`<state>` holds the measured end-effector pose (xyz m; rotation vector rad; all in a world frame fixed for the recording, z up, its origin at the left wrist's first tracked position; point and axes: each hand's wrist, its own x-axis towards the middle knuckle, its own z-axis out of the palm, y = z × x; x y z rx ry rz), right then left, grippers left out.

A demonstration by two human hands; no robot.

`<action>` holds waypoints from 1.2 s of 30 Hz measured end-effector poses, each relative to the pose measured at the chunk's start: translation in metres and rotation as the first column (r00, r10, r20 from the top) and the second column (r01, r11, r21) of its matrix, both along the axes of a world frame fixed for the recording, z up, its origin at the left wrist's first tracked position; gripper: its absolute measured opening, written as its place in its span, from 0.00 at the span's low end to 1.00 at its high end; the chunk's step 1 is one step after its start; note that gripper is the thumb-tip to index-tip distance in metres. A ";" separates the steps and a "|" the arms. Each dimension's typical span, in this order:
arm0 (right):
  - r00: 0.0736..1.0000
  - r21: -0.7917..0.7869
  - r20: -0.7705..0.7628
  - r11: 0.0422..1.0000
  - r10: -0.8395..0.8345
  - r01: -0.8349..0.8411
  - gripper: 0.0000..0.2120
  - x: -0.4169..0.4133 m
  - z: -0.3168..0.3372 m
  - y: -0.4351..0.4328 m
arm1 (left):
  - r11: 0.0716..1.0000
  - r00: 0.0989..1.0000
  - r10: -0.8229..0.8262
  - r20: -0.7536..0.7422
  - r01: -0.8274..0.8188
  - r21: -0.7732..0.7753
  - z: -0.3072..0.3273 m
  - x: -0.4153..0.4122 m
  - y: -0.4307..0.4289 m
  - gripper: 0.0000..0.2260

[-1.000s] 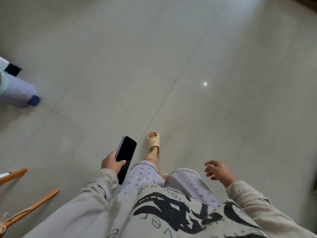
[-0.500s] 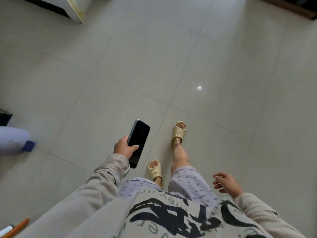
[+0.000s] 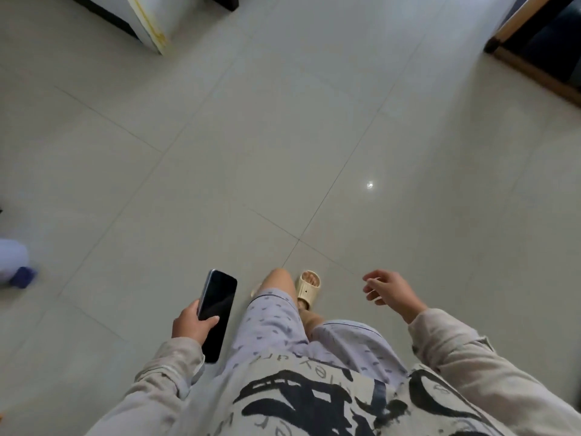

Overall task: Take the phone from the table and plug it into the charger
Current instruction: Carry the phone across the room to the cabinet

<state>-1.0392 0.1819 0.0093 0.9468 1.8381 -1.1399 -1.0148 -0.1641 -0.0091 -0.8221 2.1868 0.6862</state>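
Left hand (image 3: 192,325) grips the phone (image 3: 217,313), lower end hidden; right hand (image 3: 391,291) hangs loosely open.

Black phone (image 3: 217,313), beige slipper (image 3: 306,287), lavender speckled shorts (image 3: 270,328).

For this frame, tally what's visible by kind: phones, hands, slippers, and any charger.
Phones: 1, the phone, screen dark, held in the left hand
Hands: 2, the left hand and the right hand, which is empty
Slippers: 1 clearly seen, the beige slipper
Chargers: 0 in view
Total: 4
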 end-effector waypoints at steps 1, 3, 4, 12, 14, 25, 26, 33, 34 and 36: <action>1.000 -0.009 -0.017 1.000 0.003 -0.003 0.13 -0.019 0.002 0.003 | 1.000 1.000 0.011 -0.001 -0.011 0.005 0.000 -0.011 0.004 0.12; 0.999 -0.002 -0.041 1.000 0.013 -0.013 0.12 -0.056 0.004 0.008 | 1.000 1.000 0.028 -0.001 -0.028 0.004 -0.001 -0.037 0.010 0.12; 0.999 0.000 -0.041 1.000 0.022 -0.022 0.12 -0.071 0.005 0.009 | 1.000 1.000 0.030 0.003 -0.030 0.003 -0.001 -0.050 0.013 0.12; 0.999 0.032 0.023 0.999 0.025 -0.026 0.13 -0.178 -0.001 0.017 | 0.999 1.000 0.016 -0.012 -0.015 0.043 -0.012 -0.203 0.029 0.11; 0.998 0.067 0.059 0.998 0.001 -0.005 0.13 -0.201 0.001 0.023 | 0.999 1.000 0.001 -0.019 0.000 0.046 -0.009 -0.251 0.033 0.11; 0.980 0.090 0.195 0.996 -0.041 0.024 0.12 -0.322 0.013 0.043 | 0.992 0.990 -0.026 -0.135 0.042 0.115 0.020 -0.470 0.057 0.12; 0.982 0.107 0.181 0.994 -0.053 0.034 0.12 -0.330 0.012 0.046 | 0.991 0.987 -0.017 -0.159 0.038 0.131 0.021 -0.477 0.061 0.12; 0.987 0.088 0.156 0.995 0.029 -0.043 0.13 -0.456 0.000 0.067 | 0.981 0.984 0.129 -0.124 -0.109 0.160 0.007 -0.551 0.084 0.14; 0.988 0.082 0.141 0.994 0.054 -0.066 0.13 -0.481 -0.002 0.072 | 0.982 0.984 0.143 -0.108 -0.128 0.135 0.005 -0.561 0.088 0.14; 0.988 0.053 0.115 0.992 0.107 -0.114 0.13 -0.529 -0.004 0.081 | 0.980 0.980 0.183 -0.072 -0.176 0.094 0.003 -0.579 0.094 0.14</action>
